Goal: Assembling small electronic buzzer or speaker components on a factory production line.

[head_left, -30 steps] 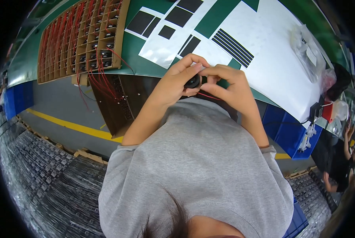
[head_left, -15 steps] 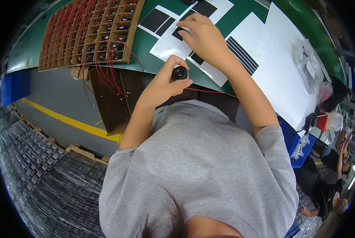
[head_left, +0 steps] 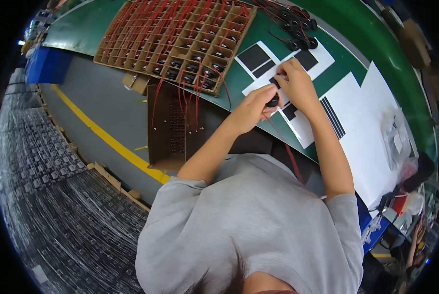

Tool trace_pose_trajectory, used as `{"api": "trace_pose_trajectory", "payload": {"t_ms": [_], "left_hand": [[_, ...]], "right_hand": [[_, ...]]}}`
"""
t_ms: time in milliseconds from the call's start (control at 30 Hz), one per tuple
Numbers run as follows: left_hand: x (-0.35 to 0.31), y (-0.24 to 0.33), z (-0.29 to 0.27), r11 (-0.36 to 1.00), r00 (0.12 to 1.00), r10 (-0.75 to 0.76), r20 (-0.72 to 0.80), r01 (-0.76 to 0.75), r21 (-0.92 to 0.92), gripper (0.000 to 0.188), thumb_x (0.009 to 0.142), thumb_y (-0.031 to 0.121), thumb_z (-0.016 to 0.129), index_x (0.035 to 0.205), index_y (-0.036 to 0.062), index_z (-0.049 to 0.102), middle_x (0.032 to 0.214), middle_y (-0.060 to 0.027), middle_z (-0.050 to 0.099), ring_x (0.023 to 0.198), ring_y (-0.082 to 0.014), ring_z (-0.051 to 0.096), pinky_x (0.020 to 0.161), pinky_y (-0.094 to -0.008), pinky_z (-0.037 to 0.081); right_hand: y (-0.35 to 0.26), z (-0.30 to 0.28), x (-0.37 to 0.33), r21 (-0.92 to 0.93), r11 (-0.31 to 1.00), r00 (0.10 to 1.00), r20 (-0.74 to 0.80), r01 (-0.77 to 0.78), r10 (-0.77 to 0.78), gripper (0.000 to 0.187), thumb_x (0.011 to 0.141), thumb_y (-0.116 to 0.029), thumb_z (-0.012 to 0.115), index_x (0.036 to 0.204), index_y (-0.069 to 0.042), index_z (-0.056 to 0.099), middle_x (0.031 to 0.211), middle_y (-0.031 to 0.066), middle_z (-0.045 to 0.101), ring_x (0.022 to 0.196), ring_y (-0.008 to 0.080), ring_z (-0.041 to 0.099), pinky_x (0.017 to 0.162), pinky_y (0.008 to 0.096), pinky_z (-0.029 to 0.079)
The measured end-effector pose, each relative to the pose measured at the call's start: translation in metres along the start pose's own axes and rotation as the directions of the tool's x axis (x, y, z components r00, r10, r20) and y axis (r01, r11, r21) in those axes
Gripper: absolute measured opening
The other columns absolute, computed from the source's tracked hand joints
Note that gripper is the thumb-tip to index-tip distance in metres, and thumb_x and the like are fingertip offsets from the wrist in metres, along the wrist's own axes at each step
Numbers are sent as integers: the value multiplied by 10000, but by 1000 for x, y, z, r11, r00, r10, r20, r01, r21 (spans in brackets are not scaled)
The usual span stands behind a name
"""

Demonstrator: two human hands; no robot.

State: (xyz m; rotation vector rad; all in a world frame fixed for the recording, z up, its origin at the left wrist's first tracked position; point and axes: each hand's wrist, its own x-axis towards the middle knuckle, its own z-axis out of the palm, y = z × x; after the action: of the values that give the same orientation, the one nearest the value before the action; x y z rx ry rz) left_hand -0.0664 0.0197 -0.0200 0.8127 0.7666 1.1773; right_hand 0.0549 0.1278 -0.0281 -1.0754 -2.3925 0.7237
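Observation:
My left hand point(head_left: 251, 111) is closed around a small round black speaker-like part point(head_left: 273, 101), its thumb on top. From this part a red wire point(head_left: 290, 157) runs down over the table edge to my shirt. Close beside it, the fingers of my right hand point(head_left: 297, 84) are pinched on a small black strip point(head_left: 275, 82), just above the speaker part. Under both hands lie white backing sheets point(head_left: 304, 131) bearing black rectangular pieces point(head_left: 254, 58). My fingers partly hide the strip and the round part.
A cardboard divider box point(head_left: 214, 90) holds several black round parts with red wires hanging over its front. More wired parts point(head_left: 298, 27) lie at the back. A large white sheet point(head_left: 364, 142) with black strips point(head_left: 333, 117) covers the right side. Below the table edge stands an open brown carton point(head_left: 165, 127).
My view has shifted left, so the table appears further right. My hands have come together, and the right fingers have closed on a black strip. The speaker part remains in my left hand.

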Motion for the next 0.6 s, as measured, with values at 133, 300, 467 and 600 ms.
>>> {"api": "trace_pose_trajectory", "payload": {"t_ms": [133,300,467,600], "left_hand": [[20,-4,4,994,989,105,-100,-101,41,228,874,220,353,786,58,486,590,31,360,483,-33,297,444,-174,240],[36,-25,-13,987,962,153,-226,-160,-15,175,873,190,396,857,51,502,616,1,445,496,-59,446,464,-184,398],[35,-26,-15,976,966,126,-228,-161,-145,171,879,194,418,887,34,475,630,-24,466,480,-77,470,471,-198,416],[35,-26,-16,989,967,114,-230,-133,-67,181,880,188,397,936,19,429,660,-80,459,523,-160,447,526,-278,408]], "right_hand": [[1,-4,7,9,1000,997,71,19,-19,145,685,-69,599,770,16,517,792,132,499,692,261,535,628,299,438],[-3,-4,8,15,1000,998,59,5,-6,117,691,-51,580,761,13,510,782,132,503,686,258,528,610,307,431],[0,-7,8,50,998,997,72,38,-42,116,687,-70,585,749,-1,516,776,141,513,709,293,532,620,337,426],[-1,-13,14,11,1000,985,172,19,-21,112,695,-68,575,761,-1,516,776,141,511,702,294,532,624,349,427]]}}
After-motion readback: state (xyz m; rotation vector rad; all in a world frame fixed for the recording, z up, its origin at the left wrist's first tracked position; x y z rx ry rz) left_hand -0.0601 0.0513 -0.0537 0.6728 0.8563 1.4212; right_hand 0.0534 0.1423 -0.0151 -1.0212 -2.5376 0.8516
